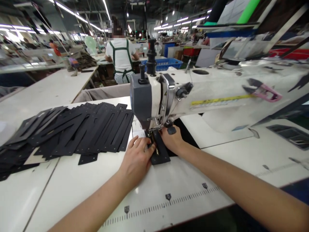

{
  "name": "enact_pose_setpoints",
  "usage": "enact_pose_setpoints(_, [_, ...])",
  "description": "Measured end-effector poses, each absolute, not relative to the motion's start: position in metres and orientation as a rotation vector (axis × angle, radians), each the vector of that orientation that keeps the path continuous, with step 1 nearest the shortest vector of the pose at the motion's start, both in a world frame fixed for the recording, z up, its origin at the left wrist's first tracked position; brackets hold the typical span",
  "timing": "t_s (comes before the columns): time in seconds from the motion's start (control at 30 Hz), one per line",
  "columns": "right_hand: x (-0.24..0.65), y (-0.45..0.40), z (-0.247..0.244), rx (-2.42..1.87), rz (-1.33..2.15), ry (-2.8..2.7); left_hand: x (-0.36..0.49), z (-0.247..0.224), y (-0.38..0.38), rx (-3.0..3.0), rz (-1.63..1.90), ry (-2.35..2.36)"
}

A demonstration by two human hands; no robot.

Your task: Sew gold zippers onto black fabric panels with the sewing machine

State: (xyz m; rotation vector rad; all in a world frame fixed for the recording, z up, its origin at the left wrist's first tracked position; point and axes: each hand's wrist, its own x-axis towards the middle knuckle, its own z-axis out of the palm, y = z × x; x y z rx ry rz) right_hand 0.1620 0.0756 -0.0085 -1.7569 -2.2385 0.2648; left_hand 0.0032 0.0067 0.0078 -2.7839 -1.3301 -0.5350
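taking the sewing machine as the landmark, the black strip lies under its needle area, long axis running from there back toward the person. the left hand is on the strip's left side, palm down and loosely open, thumb at the edge beside a gold-toned zip-like piece. the right hand is at the strip's right side, tucked close under the machine; its fingertips are partly hidden, so whether they pinch anything i cannot tell. neither hand is clearly nearer. many slotted black pieces overlap left of the machine.

the tabletop scale, on the machine's near side, reads 10, 0, 10 (the yellow tape on its arm is too blurred to read). no brand is legible.
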Motion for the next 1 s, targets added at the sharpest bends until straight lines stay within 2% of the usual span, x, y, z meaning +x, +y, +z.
enact_pose_setpoints(0.07, [0.169, 0.059, -0.005, -1.657, 0.248, -2.265, 0.001, 0.007, 0.002, -2.782, -0.544, -1.336])
enact_pose_setpoints(0.13, [0.179, 0.033, -0.004, -1.413, 0.224, -2.342, -0.001, 0.006, -0.006, -2.79, -0.592, -1.333])
enact_pose_setpoints(0.2, [0.189, 0.007, -0.006, -0.977, 0.169, -2.42, -0.002, 0.003, -0.015, -2.793, -0.667, -1.301])
enact_pose_setpoints(0.27, [0.195, -0.011, -0.01, -0.824, 0.122, -2.418, -0.002, 0.001, -0.022, -2.783, -0.717, -1.213])
enact_pose_setpoints(0.47, [0.195, -0.01, -0.012, -0.798, 0.04, -2.415, -0.001, -0.002, -0.018, -2.73, -0.661, -0.995])
enact_pose_setpoints(0.83, [0.189, 0.012, -0.012, -0.774, 0.101, -2.372, -0.003, 0.001, 0.003, -2.705, -0.613, -0.974])
enact_pose_setpoints(1.0, [0.187, 0.023, -0.011, -0.797, 0.183, -2.368, -0.003, -0.011, 0.015, -2.649, -0.68, -1.024])
